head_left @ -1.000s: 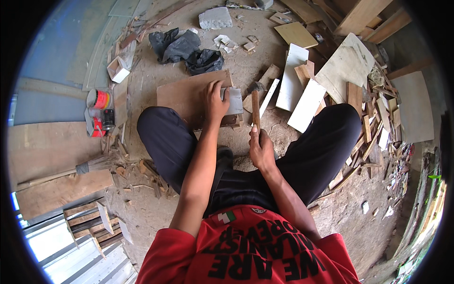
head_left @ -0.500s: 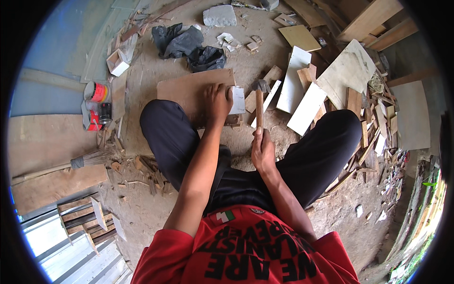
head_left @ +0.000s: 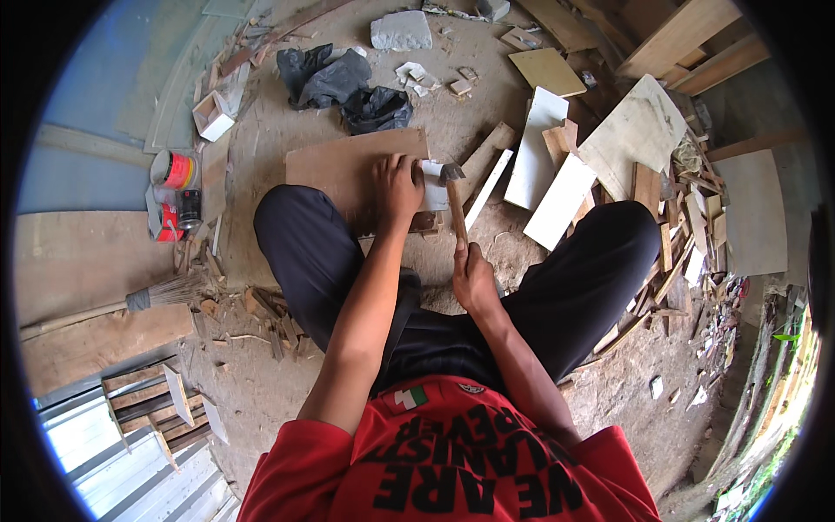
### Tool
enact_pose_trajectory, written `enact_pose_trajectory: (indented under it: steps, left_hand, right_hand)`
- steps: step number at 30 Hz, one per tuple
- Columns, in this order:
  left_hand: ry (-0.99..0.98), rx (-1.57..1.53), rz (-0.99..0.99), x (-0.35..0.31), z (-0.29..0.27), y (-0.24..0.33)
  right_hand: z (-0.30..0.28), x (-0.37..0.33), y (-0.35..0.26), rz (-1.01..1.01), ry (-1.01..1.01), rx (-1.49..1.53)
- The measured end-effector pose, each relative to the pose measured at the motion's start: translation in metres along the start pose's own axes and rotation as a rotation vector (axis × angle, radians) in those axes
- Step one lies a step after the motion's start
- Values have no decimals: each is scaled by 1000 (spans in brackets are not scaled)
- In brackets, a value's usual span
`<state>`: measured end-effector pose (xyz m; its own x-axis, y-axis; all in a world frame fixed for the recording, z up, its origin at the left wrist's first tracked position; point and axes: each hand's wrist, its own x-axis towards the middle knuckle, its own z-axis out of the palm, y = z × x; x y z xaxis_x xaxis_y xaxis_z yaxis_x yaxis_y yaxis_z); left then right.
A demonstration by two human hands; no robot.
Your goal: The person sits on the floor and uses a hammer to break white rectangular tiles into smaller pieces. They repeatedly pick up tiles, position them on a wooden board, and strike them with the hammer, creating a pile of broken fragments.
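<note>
My right hand is wrapped round the wooden handle of a hammer. The hammer's dark metal head is over the right end of a small white board piece; whether it touches cannot be made out. Beside that piece, my left hand rests on a brown board with its fingers curled in. What those fingers grip, if anything, is hidden beneath them. The brown board lies between my bent knees and the white piece sticks out past its right edge, with a bit of wood under it.
Wood offcuts and white boards are heaped on the right. Black plastic bags and a pale block lie ahead. On the left are paint cans, an open white box and a broom.
The hammer has swung left and its head has come down from beside the white piece to over its end. My right hand moved slightly left; my left hand stays on the board.
</note>
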<state>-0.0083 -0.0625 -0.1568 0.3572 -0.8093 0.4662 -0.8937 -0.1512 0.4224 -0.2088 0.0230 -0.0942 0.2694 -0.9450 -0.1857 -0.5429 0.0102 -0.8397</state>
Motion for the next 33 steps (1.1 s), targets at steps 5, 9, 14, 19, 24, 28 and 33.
enact_pose_trajectory:
  steps: [5, 9, 14, 19, 24, 28, 33]
  left_hand:
    - [17, -4, -7, -2, 2, -5]
    - [-31, -19, -20, -3, 5, -3]
    - [-79, -298, 62, -9, 14, -46]
    - [-483, -318, 132, 5, -6, -42]
    - [-733, 154, 347, 8, -50, -19]
    - [-624, -265, 84, 22, -46, -22]
    - [-677, -1110, -393, 61, -84, -39]
  right_hand:
    - [0, -1, -8, -14, -20, -11]
    - [3, 1, 4, -30, 7, -37]
    - [12, 5, 15, 49, -37, 231]
    - [-12, 8, 4, 269, -1, 559]
    - [-30, 7, -11, 313, -35, 692]
    - [-23, 5, -10, 303, -120, 858]
    - [-36, 0, -13, 294, -243, 902]
